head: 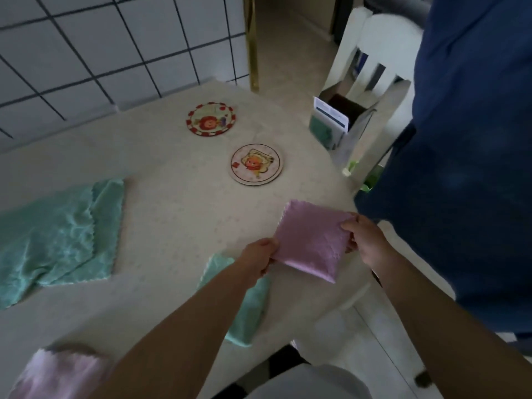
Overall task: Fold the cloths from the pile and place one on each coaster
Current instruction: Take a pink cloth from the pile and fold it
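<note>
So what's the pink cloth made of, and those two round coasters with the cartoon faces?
The pink cloth, held by both hands, looks like soft fuzzy microfiber: matte, nappy surface and zigzag-cut edges. The near coaster seems a stiff flat disc, maybe wood or cork under a smooth printed top; its pale edge shows thickness. The far coaster looks similar, though its material is harder to tell.

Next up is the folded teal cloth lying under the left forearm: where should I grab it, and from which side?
Judging by its pose, pinch the folded teal cloth at its near end, which shows clear of the left forearm, coming from the table's front edge; the forearm crosses its far end.
</note>
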